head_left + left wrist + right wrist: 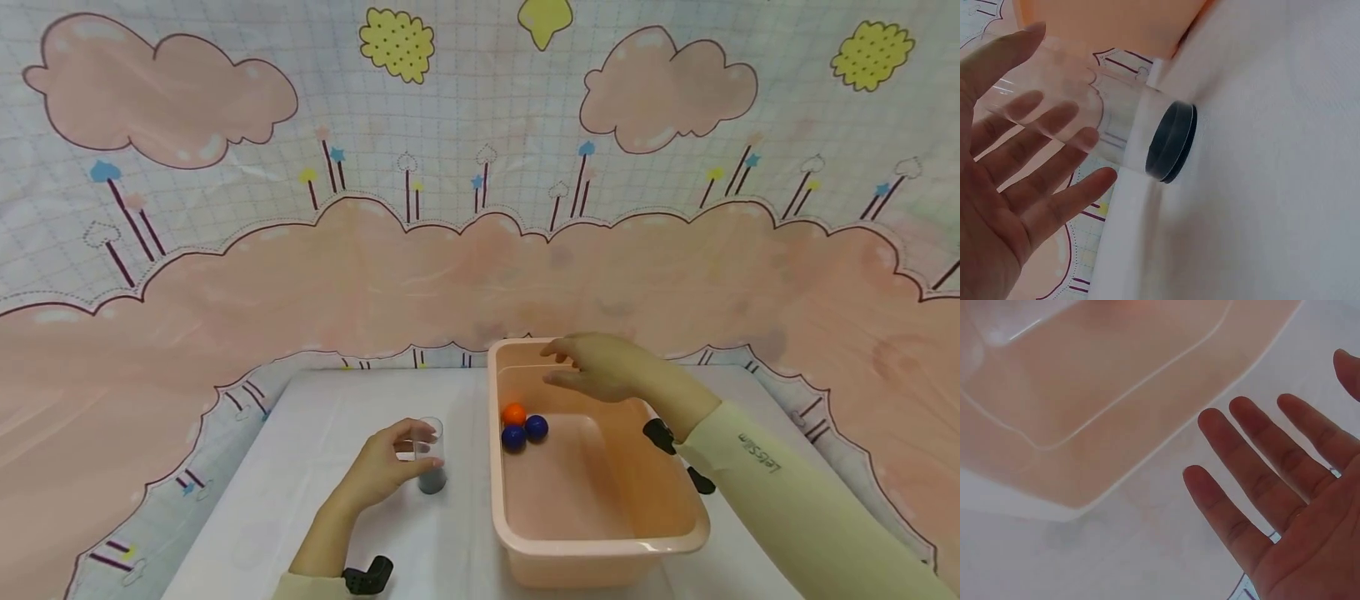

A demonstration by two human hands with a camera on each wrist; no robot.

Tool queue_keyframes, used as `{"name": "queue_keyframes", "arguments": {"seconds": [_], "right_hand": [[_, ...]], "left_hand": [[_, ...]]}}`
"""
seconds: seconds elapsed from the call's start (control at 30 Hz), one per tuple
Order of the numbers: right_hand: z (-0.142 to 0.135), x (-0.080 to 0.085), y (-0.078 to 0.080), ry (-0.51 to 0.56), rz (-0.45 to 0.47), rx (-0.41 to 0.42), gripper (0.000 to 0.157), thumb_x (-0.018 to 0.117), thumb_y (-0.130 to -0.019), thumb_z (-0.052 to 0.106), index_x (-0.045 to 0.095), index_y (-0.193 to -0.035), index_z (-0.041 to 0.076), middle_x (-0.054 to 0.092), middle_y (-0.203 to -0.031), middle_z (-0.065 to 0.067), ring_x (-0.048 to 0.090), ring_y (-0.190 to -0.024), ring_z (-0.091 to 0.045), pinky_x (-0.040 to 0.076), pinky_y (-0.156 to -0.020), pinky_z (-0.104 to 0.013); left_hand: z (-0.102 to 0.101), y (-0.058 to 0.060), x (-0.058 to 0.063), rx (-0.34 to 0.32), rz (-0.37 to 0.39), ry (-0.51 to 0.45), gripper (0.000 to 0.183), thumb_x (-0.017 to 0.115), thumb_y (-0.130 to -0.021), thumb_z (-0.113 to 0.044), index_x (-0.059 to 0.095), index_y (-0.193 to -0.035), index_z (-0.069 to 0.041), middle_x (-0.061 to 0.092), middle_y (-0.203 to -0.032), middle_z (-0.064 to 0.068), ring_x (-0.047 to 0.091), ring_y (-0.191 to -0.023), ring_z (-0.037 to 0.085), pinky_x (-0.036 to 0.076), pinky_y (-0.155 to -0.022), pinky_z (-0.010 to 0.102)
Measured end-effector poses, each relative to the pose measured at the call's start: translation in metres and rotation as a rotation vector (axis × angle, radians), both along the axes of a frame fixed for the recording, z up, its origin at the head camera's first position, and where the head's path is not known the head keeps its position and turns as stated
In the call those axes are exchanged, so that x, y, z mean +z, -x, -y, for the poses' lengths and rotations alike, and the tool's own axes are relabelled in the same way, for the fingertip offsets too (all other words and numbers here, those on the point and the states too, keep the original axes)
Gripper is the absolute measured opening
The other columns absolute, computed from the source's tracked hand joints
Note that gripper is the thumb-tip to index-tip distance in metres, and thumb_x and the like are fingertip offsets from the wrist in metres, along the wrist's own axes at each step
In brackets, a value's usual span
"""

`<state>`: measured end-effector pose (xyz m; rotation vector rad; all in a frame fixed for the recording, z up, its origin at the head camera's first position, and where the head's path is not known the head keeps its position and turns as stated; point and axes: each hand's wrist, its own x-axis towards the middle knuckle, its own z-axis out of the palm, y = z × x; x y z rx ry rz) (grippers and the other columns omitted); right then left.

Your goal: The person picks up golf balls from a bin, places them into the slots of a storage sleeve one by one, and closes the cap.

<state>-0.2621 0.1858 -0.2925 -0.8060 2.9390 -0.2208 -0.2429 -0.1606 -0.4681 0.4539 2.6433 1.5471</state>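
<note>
A clear cylinder (429, 446) with a dark base (1172, 142) stands upright on the table. My left hand (382, 467) is around it, thumb on the near side. In the left wrist view the fingers (1054, 215) are spread and nearly straight, some seen through the clear wall; whether they press on it is unclear. Above the far end of a peach plastic tub (600, 547) is my right hand (600, 367), its fingers extended and holding nothing. An orange ball (514, 414) and two dark blue balls (536, 428) lie together on the tub's floor at its left side.
The table (315, 417) has a white cover. A patterned cloth (450, 275) with clouds rises behind it and along the sides. The tub's raised rim (495, 475) runs to the right of the cylinder.
</note>
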Motion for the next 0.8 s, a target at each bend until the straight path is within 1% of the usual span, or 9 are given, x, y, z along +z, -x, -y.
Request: {"name": "queue_keyframes", "arguments": {"seconds": [0.1, 0.2, 0.33, 0.4, 0.47, 0.6, 0.67, 0.8], "right_hand": [[0.002, -0.001, 0.001, 0.001, 0.004, 0.0, 0.053, 0.052, -0.096, 0.05, 0.052, -0.138, 0.018, 0.062, -0.127, -0.008, 0.062, -0.11, -0.027, 0.049, -0.097, -0.047], [0.004, -0.003, 0.002, 0.001, 0.007, -0.001, 0.053, 0.053, -0.096, 0.05, 0.052, -0.138, 0.018, 0.062, -0.127, -0.008, 0.062, -0.107, -0.025, 0.049, -0.095, -0.046], [0.007, -0.006, 0.005, -0.005, 0.019, -0.005, 0.053, 0.053, -0.095, 0.051, 0.053, -0.137, 0.019, 0.063, -0.126, -0.007, 0.062, -0.102, -0.021, 0.05, -0.094, -0.044], [0.009, -0.008, 0.006, -0.006, 0.033, -0.008, 0.054, 0.053, -0.095, 0.052, 0.053, -0.137, 0.019, 0.063, -0.126, -0.007, 0.063, -0.102, -0.021, 0.05, -0.094, -0.044], [0.01, -0.009, 0.007, -0.009, 0.046, -0.013, 0.055, 0.053, -0.095, 0.053, 0.053, -0.138, 0.018, 0.063, -0.126, -0.007, 0.063, -0.103, -0.022, 0.05, -0.095, -0.044], [0.012, -0.012, 0.01, -0.02, 0.046, -0.02, 0.054, 0.053, -0.095, 0.052, 0.053, -0.137, 0.019, 0.064, -0.126, -0.006, 0.063, -0.106, -0.023, 0.049, -0.096, -0.045], [0.012, -0.014, 0.011, -0.027, 0.036, -0.027, 0.053, 0.054, -0.095, 0.052, 0.053, -0.137, 0.02, 0.064, -0.125, -0.005, 0.062, -0.109, -0.024, 0.048, -0.096, -0.046], [0.011, -0.017, 0.011, -0.039, 0.031, -0.044, 0.052, 0.054, -0.094, 0.053, 0.054, -0.135, 0.022, 0.064, -0.125, -0.004, 0.061, -0.113, -0.025, 0.047, -0.098, -0.048]], "left_hand": [[-0.005, 0.001, 0.0, 0.002, -0.012, -0.002, 0.044, 0.083, -0.073, -0.04, 0.065, -0.111, -0.027, 0.069, -0.112, -0.003, 0.065, -0.106, 0.023, 0.052, -0.083, 0.036], [-0.01, 0.001, 0.001, 0.019, -0.012, -0.008, 0.045, 0.082, -0.074, -0.042, 0.064, -0.113, -0.031, 0.068, -0.111, -0.005, 0.065, -0.108, 0.024, 0.053, -0.082, 0.036], [-0.016, 0.002, 0.002, 0.029, -0.008, -0.037, 0.045, 0.082, -0.074, -0.044, 0.062, -0.113, -0.037, 0.068, -0.112, -0.007, 0.065, -0.108, 0.025, 0.054, -0.08, 0.033], [-0.019, 0.002, 0.002, 0.028, 0.001, -0.057, 0.045, 0.082, -0.075, -0.041, 0.062, -0.114, -0.036, 0.068, -0.113, -0.005, 0.064, -0.108, 0.026, 0.055, -0.078, 0.032], [-0.02, 0.003, 0.0, 0.016, 0.002, -0.079, 0.047, 0.082, -0.075, -0.041, 0.062, -0.117, -0.032, 0.067, -0.113, -0.003, 0.064, -0.108, 0.026, 0.054, -0.077, 0.03], [-0.022, 0.003, -0.005, -0.004, -0.001, -0.104, 0.05, 0.081, -0.076, -0.04, 0.062, -0.12, -0.026, 0.067, -0.114, 0.001, 0.064, -0.107, 0.027, 0.054, -0.076, 0.029], [-0.022, 0.003, -0.007, -0.009, -0.003, -0.099, 0.051, 0.081, -0.075, -0.043, 0.063, -0.119, -0.028, 0.067, -0.114, 0.001, 0.065, -0.105, 0.024, 0.054, -0.075, 0.029], [-0.023, 0.002, -0.008, -0.003, 0.021, -0.096, 0.047, 0.082, -0.074, -0.043, 0.063, -0.116, -0.034, 0.067, -0.113, -0.002, 0.065, -0.105, 0.022, 0.054, -0.075, 0.03]]}}
